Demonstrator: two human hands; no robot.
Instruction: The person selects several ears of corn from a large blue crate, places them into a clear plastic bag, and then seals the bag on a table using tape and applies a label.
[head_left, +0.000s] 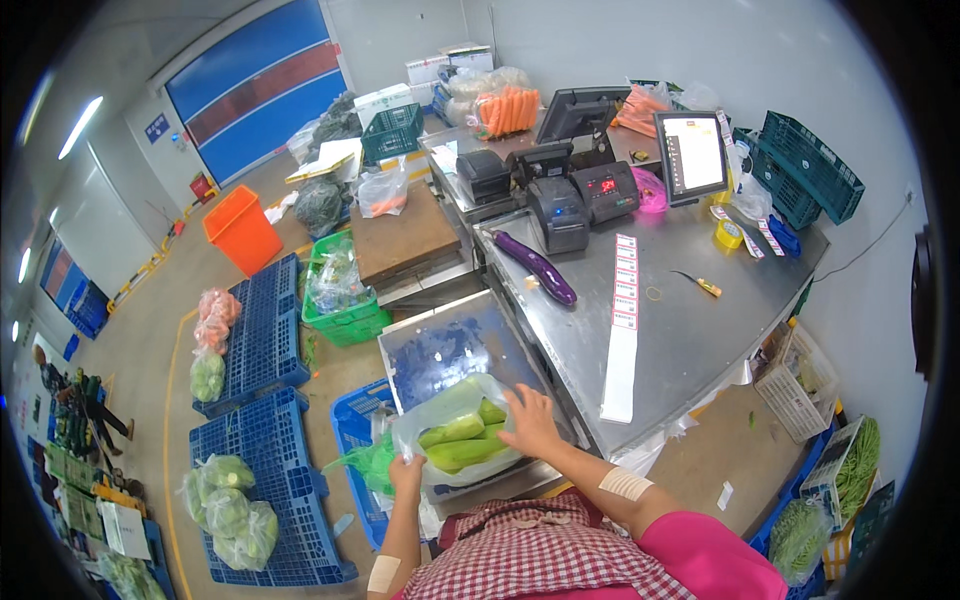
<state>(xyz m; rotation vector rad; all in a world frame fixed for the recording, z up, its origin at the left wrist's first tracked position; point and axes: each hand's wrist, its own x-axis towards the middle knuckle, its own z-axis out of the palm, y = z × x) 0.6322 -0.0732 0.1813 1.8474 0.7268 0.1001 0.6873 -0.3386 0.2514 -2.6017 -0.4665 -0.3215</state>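
Observation:
A clear plastic bag of long green vegetables (461, 439) lies over the near part of a metal scale platform (442, 349). My left hand (407, 474) grips the bag's near left edge. At its right rim is my right hand (531, 420), fingers spread against the plastic; whether they pinch it I cannot tell. On the steel table (690, 337) to the right lie a purple eggplant (536, 268), a strip of printed labels (625, 300), a small curved knife with a yellow handle (707, 286) and a roll of yellow tape (728, 235).
Label printers (559, 214) and a lit screen (691, 157) stand at the table's back. Left are a green basket (349, 322), a blue crate (352, 427), blue pallets (262, 405) with bagged vegetables and an orange bin (241, 229). A person (94, 405) stands far left.

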